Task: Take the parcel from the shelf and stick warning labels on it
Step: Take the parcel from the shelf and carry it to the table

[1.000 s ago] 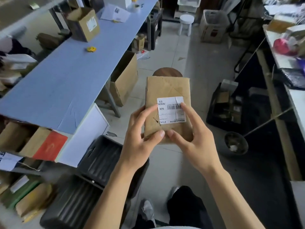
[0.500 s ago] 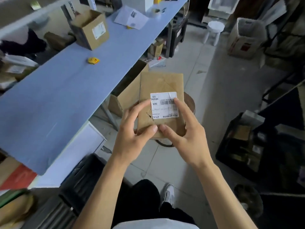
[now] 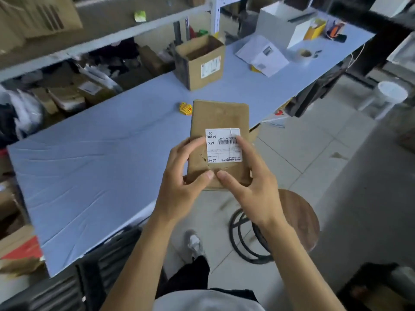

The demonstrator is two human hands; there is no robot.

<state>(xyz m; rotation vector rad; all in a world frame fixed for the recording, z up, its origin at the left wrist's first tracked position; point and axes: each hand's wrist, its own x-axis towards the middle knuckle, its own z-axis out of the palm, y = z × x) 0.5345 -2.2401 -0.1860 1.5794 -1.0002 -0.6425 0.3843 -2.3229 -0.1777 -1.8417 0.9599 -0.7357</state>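
Both hands hold a flat brown parcel up in the air, over the near edge of a long blue table and above the grey floor. The left hand grips the parcel's lower left side, thumb pressed on the front near the bottom edge and fingers curled around the left edge. The right hand grips the lower right side, its thumb on the front just beside the left thumb, the two tips nearly touching, and its forefinger lying up along the right side of a white shipping label. That label sits on the parcel's front, printed with a barcode and turned so its text reads sideways and upside down; the paper near its lower left corner is torn. On the table beyond the parcel lies a small yellow sticker roll, just beside the parcel's upper left corner as seen from here. Further back stand an open cardboard box, loose white papers, a tape roll and a white box. A round wooden stool stands on the floor below the right forearm, and shelves with packages run behind the table
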